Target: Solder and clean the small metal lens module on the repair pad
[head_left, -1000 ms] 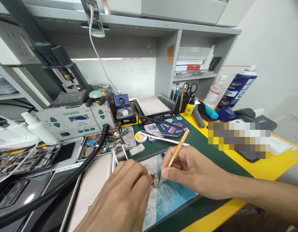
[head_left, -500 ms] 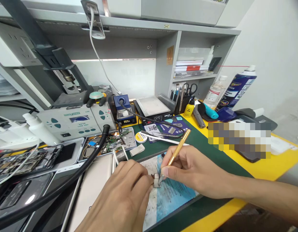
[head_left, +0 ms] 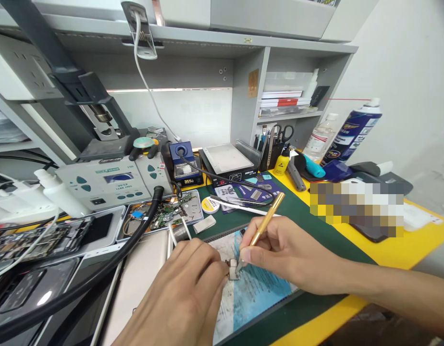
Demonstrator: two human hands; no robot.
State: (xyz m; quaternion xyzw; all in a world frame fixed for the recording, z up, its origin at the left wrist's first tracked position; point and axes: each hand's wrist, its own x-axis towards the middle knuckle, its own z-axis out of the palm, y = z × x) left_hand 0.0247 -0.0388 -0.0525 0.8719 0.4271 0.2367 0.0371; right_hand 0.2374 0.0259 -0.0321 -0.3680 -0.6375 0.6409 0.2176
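Observation:
My right hand grips a gold-coloured pen-shaped tool like a pencil, its tip down on a small grey metal part. My left hand pinches that part from the left, holding it against a blue and white work mat. The part is largely hidden by my fingertips. The mat lies on a dark green bench pad near the front edge.
A grey rework station, a blue soldering station and a hot plate stand behind. A tray of circuit boards, a black hose, opened phones, a spray can and a tool cup surround my hands.
My right hand and the gold tool have shifted very slightly, the tip staying on the small part. My left hand keeps its hold.

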